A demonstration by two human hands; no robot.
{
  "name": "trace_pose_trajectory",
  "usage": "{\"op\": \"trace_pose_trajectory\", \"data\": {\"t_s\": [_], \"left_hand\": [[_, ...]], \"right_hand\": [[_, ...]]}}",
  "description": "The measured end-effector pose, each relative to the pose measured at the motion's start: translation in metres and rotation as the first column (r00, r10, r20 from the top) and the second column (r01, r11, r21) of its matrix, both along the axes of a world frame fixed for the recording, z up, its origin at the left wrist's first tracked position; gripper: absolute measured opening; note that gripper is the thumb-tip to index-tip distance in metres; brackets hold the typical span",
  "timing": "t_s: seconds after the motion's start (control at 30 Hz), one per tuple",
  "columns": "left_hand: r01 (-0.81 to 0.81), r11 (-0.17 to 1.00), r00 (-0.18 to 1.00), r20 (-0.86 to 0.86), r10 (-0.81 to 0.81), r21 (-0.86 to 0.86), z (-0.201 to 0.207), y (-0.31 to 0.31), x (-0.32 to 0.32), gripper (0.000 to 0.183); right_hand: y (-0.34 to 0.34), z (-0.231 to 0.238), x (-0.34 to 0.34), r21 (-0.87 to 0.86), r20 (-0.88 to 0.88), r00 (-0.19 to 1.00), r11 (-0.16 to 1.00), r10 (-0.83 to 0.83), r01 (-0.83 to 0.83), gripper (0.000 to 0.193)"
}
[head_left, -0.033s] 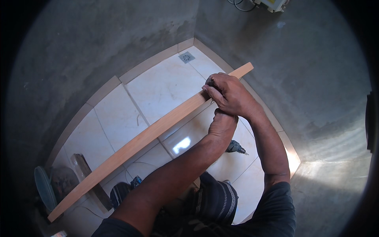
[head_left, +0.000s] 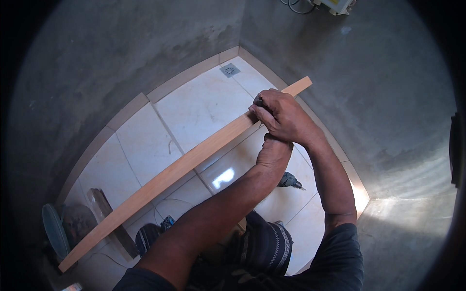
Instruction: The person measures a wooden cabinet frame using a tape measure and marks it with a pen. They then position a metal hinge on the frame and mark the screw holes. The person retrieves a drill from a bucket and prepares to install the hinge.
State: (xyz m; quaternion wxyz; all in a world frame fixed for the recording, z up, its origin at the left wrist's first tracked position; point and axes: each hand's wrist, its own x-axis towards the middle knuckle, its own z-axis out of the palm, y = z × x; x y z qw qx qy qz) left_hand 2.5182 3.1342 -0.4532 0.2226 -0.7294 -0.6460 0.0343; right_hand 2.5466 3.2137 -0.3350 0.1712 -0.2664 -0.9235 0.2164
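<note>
A long, light brown wooden plank [head_left: 179, 167] slants from the lower left to the upper right. Near its upper right end, my right hand [head_left: 285, 115] is closed over the plank, fingers curled round a small dark object [head_left: 258, 100] that I cannot make out. My left hand [head_left: 275, 145] reaches in just below the right one, close to the plank's near edge. Its fingers are mostly hidden beneath the right hand and the plank, so its grip does not show. A power drill [head_left: 290, 180] with a bit lies on the floor tiles, partly covered by my left forearm.
Grey walls [head_left: 145, 43] meet in a corner beyond a white tiled floor [head_left: 194, 116] with a square drain [head_left: 229, 71]. At lower left, a dark wooden block [head_left: 116, 228] crosses under the plank, beside a round greenish object [head_left: 56, 230]. A thin cable [head_left: 158, 208] trails nearby.
</note>
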Motion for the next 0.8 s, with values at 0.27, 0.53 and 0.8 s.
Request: {"op": "trace_pose_trajectory", "data": {"t_s": [0.27, 0.53, 0.8], "left_hand": [[0.008, 0.976, 0.998, 0.063, 0.006, -0.219, 0.011, 0.002, -0.002, 0.036], [-0.052, 0.992, 0.989, -0.131, 0.067, 0.115, 0.040, -0.010, -0.013, 0.038], [0.015, 0.991, 0.960, 0.276, -0.050, 0.130, 0.063, -0.020, -0.024, 0.044]], "right_hand": [[0.002, -0.001, 0.005, -0.127, -0.130, 0.991, 0.992, -0.002, -0.015, 0.024], [0.012, -0.082, 0.082, -0.817, -0.465, 0.335, 0.542, -0.820, 0.194, 0.026], [-0.029, -0.118, 0.039, -0.712, -0.468, 0.327, 0.132, -0.821, -0.690, 0.017]]}}
